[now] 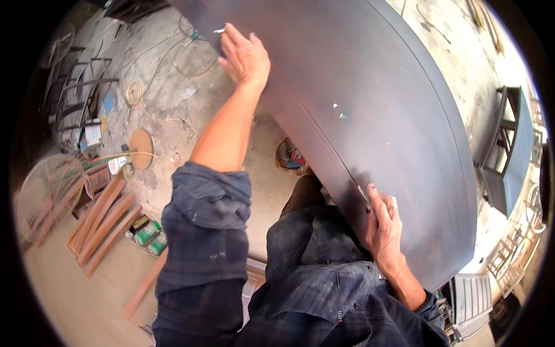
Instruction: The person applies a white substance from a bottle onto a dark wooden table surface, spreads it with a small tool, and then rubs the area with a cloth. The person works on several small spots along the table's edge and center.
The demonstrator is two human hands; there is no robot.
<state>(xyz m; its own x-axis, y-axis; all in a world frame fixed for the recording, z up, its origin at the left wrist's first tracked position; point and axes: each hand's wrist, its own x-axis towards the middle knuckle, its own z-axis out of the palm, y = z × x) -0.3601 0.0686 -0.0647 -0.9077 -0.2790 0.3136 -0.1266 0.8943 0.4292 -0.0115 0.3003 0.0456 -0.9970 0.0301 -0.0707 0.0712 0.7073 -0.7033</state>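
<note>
A large dark brown wooden tabletop [376, 87] with a curved outer edge and grooved lines stretches diagonally in front of me. At its far left edge, my left hand [247, 61] lies against the wood. A small white stick that looks like a cigarette [219, 30] pokes out from between its fingers. My right hand [384, 225] is over the near part of the panel, its fingers pinching a thin, pale, blade-like piece [362, 191] by the groove. Most of that piece is hidden by the fingers. A few white specks [335, 106] mark the surface.
Curved wooden pieces [104, 222] lie on the floor at left, near green cans [149, 233] and a round wooden disc [141, 148]. A basket [291, 156] of odds and ends stands below the panel. A dark furniture frame [503, 150] is at right. Cords [173, 55] trail across the concrete.
</note>
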